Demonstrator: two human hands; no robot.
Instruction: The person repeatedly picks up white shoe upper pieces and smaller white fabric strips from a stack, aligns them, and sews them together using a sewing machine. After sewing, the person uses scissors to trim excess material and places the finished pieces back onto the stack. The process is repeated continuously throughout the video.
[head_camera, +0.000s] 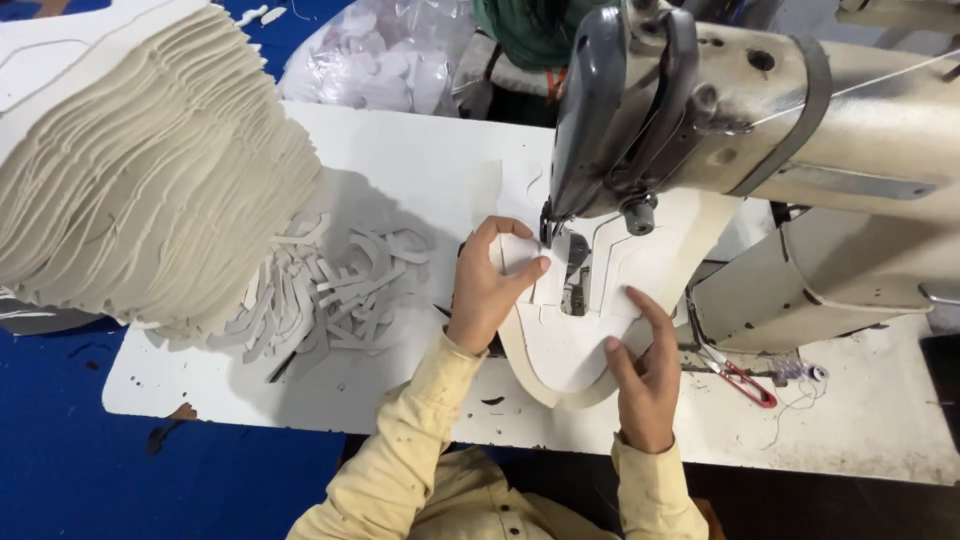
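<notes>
Both hands are flat on a white cut piece (570, 345), shaped like a shoe upper, which lies under the head of a cream-coloured sewing machine (800, 130) at the back edge of the white worktop (400, 160). The left hand (492, 290) pinches the piece's upper left corner between thumb and fingers, its grip closed on the material just beside the needle area (572, 270). The right hand (648, 375) is not clenched; its fingers are spread and press the lower right part of the piece down onto the machine bed.

From where I stand, the plain risk is the left fingertips: they sit very near the presser foot, and if the piece were fed forward with the hand riding along, they could come under the needle. I cannot tell whether the needle is up or down, as the machine's dark face cover (590, 110) hides it.

Uneven pressure is the other worry. With one hand pinching and the other only pressing, the layered piece could swing or its top layer could slide off the beige layer beneath, sending a seam off its line.

Red-handled thread snips (745, 382) lie near the right hand, with loose thread beside them that could get dragged in. To the left, a tall leaning stack of cut pieces (140, 150) overhangs a heap of offcut strips (320, 290); a knock might tip it.
</notes>
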